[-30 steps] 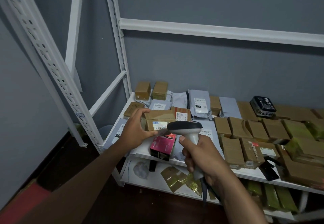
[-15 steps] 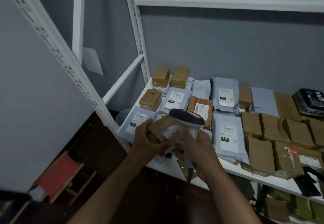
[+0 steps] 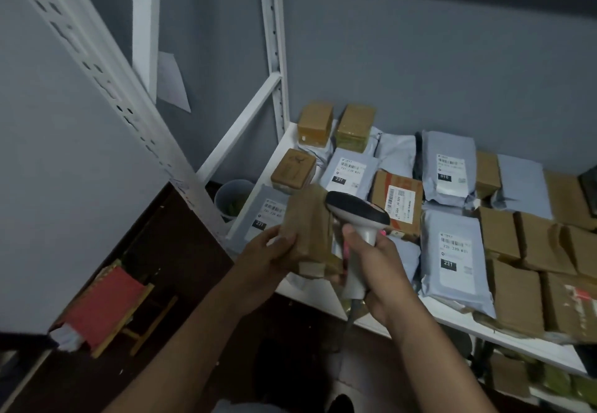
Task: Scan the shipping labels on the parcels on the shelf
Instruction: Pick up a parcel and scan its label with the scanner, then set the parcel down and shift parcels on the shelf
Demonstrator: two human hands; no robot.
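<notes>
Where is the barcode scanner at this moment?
In the head view the barcode scanner is near the centre, gripped by the right hand, just right of the brown parcel in the left hand.

Held parcel (image 3: 308, 228) blurred, label unseen

Brown taped parcel (image 3: 308, 228) held tilted above shelf (image 3: 323, 296) front edge, label not visible. Scanner (image 3: 357, 218), dark head, white handle, at its 3 o'clock, touching. Grey labelled mailers (image 3: 452, 251), brown boxes (image 3: 513, 296) flat on shelf, 1–3 o'clock.
</notes>
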